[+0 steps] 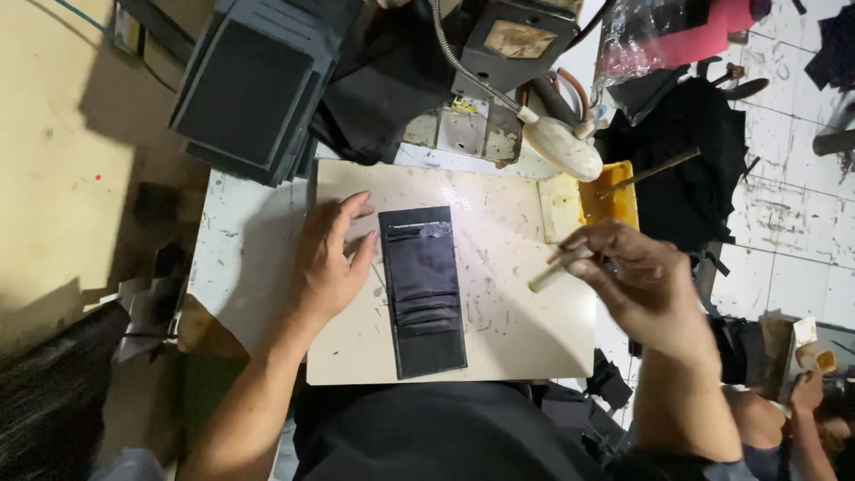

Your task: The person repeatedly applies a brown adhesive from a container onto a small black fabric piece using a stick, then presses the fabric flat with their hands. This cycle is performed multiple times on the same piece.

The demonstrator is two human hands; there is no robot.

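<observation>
A long black leather wallet panel (422,289) with card slots lies flat on a pale work board (508,330). My left hand (328,263) rests on the board, fingers spread, touching the panel's left edge. My right hand (637,285) hovers to the right of the panel, gripping a pale stick-like brush handle (557,270) that points toward the panel. A wet, shiny streak shows along the panel's top edge.
A yellow tub (611,198) with a rod in it stands at the board's far right corner. A stack of dark panels (254,85), a gooseneck lamp (561,147) and a machine sit behind. Another person's hand (806,392) shows at lower right.
</observation>
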